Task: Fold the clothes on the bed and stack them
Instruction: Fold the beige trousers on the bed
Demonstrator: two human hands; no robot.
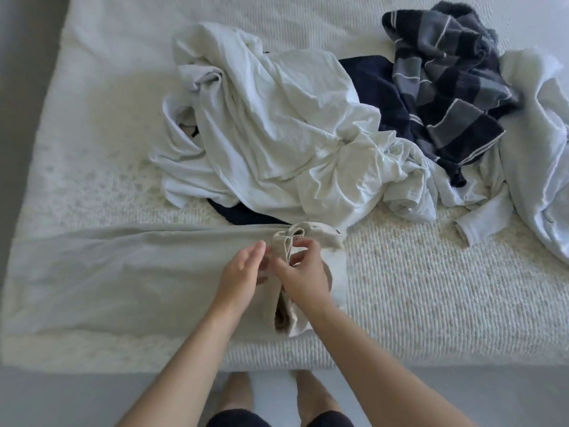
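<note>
1. Leftmost, a long pale grey-beige pair of trousers (123,272) lies flat along the near edge of a bed with a white textured knit cover (431,288), legs stretching left and waistband at centre
2. Next, the person's left hand (241,274) hovers over the trousers just left of the waistband, fingers straight and relaxed, holding nothing; whether it touches the cloth I cannot tell
3. Just beside it, the right hand (303,277) pinches the bunched waistband between thumb and curled fingers, lifting a fold of it off the bed
4. Behind the hands, a crumpled white cotton shirt (271,127) is heaped mid-bed, its near edge close to the trousers
5. Under and right of that shirt lies a dark navy garment (375,87), one edge peeking out at the shirt's near side
6. Further right, a navy and grey checked towel (446,78) is crumpled over the navy garment
7. Rightmost, a pale blue-white long-sleeved garment (535,124) sprawls to the picture's edge, one sleeve reaching toward the near side
8. Below the bed edge, the person's bare feet stand on a grey floor (61,396)
</note>
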